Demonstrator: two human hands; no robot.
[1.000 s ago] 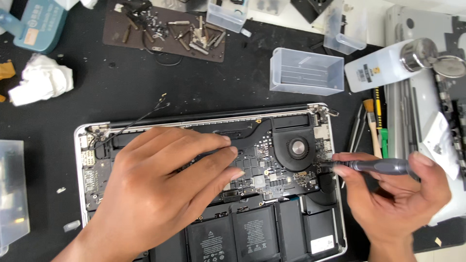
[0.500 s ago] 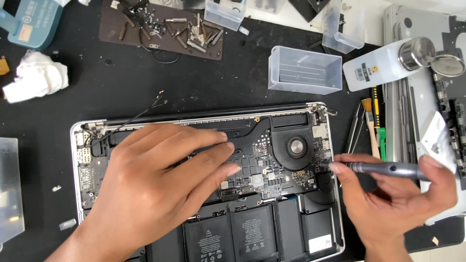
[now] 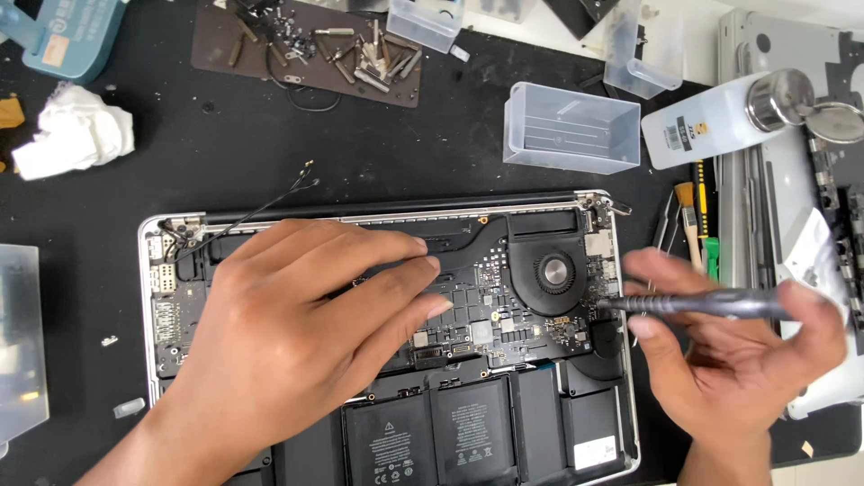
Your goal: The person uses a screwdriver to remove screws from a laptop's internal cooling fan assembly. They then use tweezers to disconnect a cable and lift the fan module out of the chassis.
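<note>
Head view: I look straight down on an opened laptop (image 3: 171, 270) lying on a black mat (image 3: 405, 162).
Left hand: my left hand (image 3: 297, 333) rests flat on the logic board (image 3: 486, 315), fingers spread, gripping nothing.
Right hand: my right hand (image 3: 738, 360) pinches a grey screwdriver (image 3: 711, 304) between thumb and fingers.
Tool axis: it lies nearly level, handle to the right, tip pointing left.
Key relation: the tip touches the board's right edge, just below the round fan (image 3: 553, 272); the right hand is the nearer one.
Around: clear plastic tray (image 3: 576, 126) and white bottle (image 3: 711, 130) lie beyond.
</note>
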